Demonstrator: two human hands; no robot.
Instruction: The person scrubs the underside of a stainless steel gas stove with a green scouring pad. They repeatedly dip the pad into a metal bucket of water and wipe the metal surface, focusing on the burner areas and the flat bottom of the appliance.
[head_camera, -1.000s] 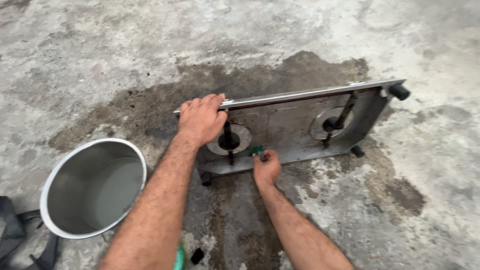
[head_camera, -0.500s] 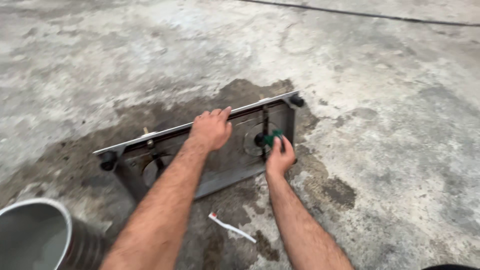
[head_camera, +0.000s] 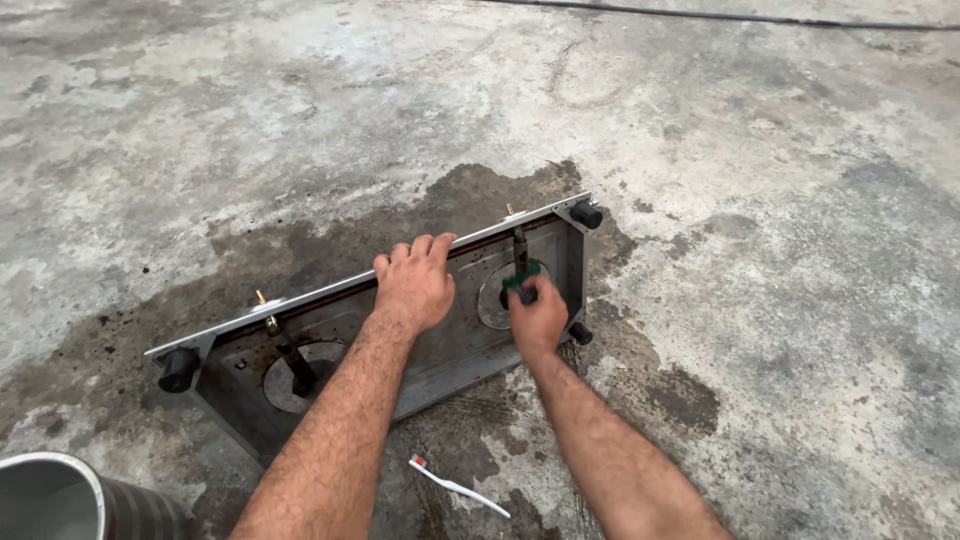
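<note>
Left hand (head_camera: 415, 285) grip clenched on upturned stove (head_camera: 420, 345) rim, right hand (head_camera: 537, 315) grasping green scrubber (head_camera: 520, 278), white toothbrush (head_camera: 458, 487) nearby

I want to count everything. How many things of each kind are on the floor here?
Metal stove body: 1
Green scrub pad: 1
Toothbrush: 1
Steel bucket: 1
Hands: 2, left and right
Total: 6

Your left hand (head_camera: 415, 283) grips the upturned grey metal two-burner stove body (head_camera: 440, 350). Your right hand (head_camera: 537, 318) presses a green scouring pad (head_camera: 521, 279) inside it. A white toothbrush (head_camera: 458, 486) lies on the stained concrete floor (head_camera: 780, 220).
</note>
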